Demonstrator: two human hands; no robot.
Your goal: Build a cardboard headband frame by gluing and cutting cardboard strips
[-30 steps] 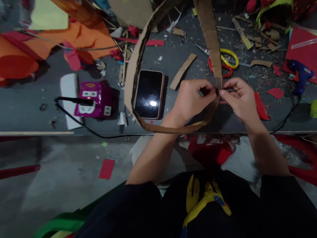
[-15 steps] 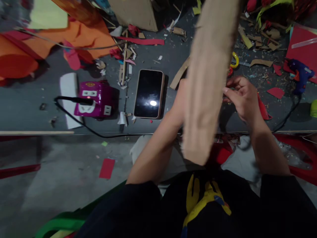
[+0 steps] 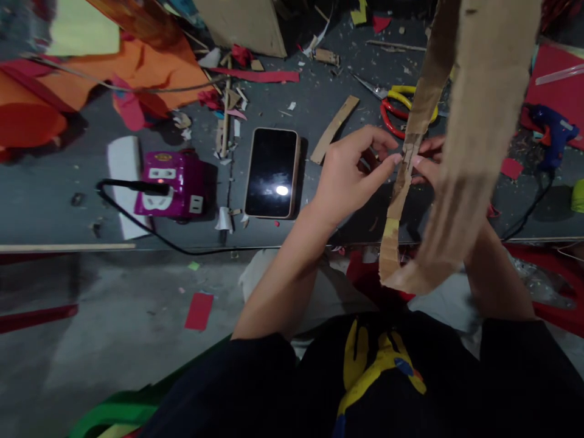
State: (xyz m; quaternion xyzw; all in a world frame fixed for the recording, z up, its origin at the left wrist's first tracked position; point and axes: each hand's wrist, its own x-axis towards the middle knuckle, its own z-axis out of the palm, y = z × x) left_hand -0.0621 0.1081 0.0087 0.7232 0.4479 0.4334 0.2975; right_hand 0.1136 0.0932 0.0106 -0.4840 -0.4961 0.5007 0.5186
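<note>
A long bent loop of brown cardboard point(image 3: 479, 121) stands up close to the camera, right of the middle. My left hand point(image 3: 358, 167) is at the left side of its thinner far strip, thumb and fingers curled with the tips at the strip's edge. My right hand point(image 3: 427, 161) is on the other side of that strip, its fingertips pinching the strip; the near cardboard covers much of this hand. Scissors with red and yellow handles point(image 3: 393, 115) lie just beyond my hands, partly behind the strip.
A phone point(image 3: 272, 173) and a purple power socket point(image 3: 176, 182) with a black cable lie left of my hands. A blue glue gun point(image 3: 552, 134) is at the right. Orange sheets point(image 3: 159, 70), sticks and cardboard scraps cover the table's far part.
The cardboard has swung to the right and turned, showing its loop shape. My left hand, hidden before, now shows, as do the scissors. My right hand is now partly covered.
</note>
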